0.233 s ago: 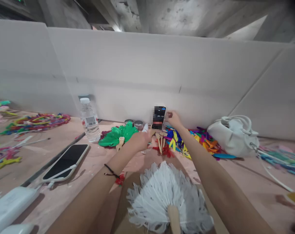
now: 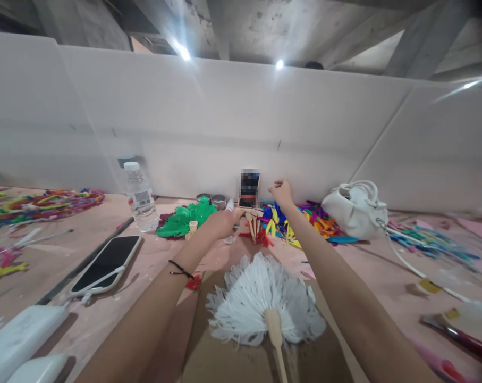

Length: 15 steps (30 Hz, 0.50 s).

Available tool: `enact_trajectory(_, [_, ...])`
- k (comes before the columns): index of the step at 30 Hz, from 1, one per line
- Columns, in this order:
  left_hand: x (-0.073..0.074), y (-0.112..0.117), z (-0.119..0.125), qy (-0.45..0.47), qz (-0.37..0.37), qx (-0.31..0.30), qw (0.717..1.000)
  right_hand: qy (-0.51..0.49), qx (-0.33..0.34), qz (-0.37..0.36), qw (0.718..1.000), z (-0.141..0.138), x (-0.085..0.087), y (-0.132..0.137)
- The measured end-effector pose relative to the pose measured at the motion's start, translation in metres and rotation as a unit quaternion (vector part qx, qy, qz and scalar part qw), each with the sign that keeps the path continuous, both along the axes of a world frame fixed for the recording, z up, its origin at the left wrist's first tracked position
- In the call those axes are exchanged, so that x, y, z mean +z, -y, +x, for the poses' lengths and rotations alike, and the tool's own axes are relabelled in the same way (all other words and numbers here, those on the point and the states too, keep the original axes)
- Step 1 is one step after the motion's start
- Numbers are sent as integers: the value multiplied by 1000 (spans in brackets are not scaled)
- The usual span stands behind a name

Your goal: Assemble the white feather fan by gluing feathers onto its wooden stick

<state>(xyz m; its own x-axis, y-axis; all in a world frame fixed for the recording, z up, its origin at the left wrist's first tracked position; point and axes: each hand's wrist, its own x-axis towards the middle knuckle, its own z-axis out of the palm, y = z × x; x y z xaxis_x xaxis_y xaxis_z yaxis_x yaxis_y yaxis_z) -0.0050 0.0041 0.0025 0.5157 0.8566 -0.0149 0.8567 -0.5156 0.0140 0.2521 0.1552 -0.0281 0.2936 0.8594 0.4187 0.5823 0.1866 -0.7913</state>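
My left hand (image 2: 223, 224) is closed around a white capped tube (image 2: 230, 204), whose tip sticks up past the fingers. It is beside the green feather fan (image 2: 187, 219). My right hand (image 2: 282, 194) is raised by a propped-up phone (image 2: 249, 189), its bent fingers apart from the phone's right edge and nothing visible in them. Between my forearms, a white feather fan (image 2: 260, 298) lies on a brown board (image 2: 220, 361), wooden handle (image 2: 275, 330) toward me. Several small wooden handles (image 2: 254, 227) lie beneath the phone.
Loose coloured feathers (image 2: 288, 226) spread below my right hand, with a white handbag (image 2: 354, 213) to their right. At left are a water bottle (image 2: 140, 199), a second phone (image 2: 107, 263) with a cable, and a white power bank (image 2: 23, 340). A white partition (image 2: 209, 117) stands behind.
The view has swung a little to the right, so things sit further left. My right hand has drawn slightly away from the propped-up phone. My left hand still holds the tube.
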Motion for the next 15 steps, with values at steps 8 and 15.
enact_trajectory(8, [16,-5,-16,58,-33,-30,997,36,231,-146,961,-31,13,108])
enact_trajectory(15, [17,-9,-34,142,-53,-41,987,25,342,-164,925,-75,8,145])
